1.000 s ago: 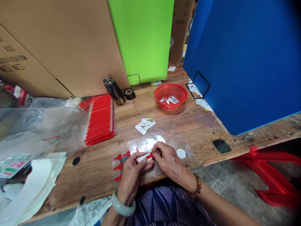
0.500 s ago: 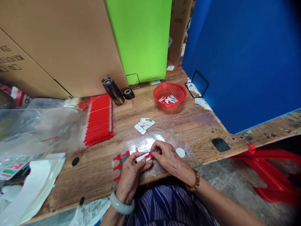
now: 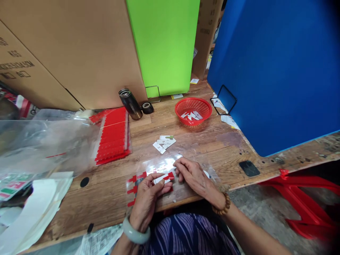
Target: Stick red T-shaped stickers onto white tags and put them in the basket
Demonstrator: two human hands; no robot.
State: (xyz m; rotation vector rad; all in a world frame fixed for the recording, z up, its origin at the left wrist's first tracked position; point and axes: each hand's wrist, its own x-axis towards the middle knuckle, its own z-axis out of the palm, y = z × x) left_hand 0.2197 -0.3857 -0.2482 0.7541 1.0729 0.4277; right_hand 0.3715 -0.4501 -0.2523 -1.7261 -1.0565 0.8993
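A small white card with a red tab-shaped piece (image 3: 170,175) at its right end is pinched between the thumb and fingers of my left hand (image 3: 150,189). My right hand (image 3: 192,175) is just right of the card and apart from it, fingers curled together; whether they hold anything small is hidden. Beneath both hands lies a clear plastic sheet (image 3: 159,164), with several red tabs (image 3: 131,190) showing at its left side. Beyond the hands, several white cards (image 3: 164,142) lie in a loose pile, one carrying a green piece.
A red basket (image 3: 193,120) with white and red pieces stands farther back. To the left are a stack of red strips (image 3: 113,132), a dark open flask (image 3: 130,103) and its lid (image 3: 147,108). A blue panel (image 3: 273,78) and a green panel (image 3: 164,46) rise behind.
My right hand has let go of the red piece at the card's end and moved slightly away to the right. My left hand still holds the card in about the same place.
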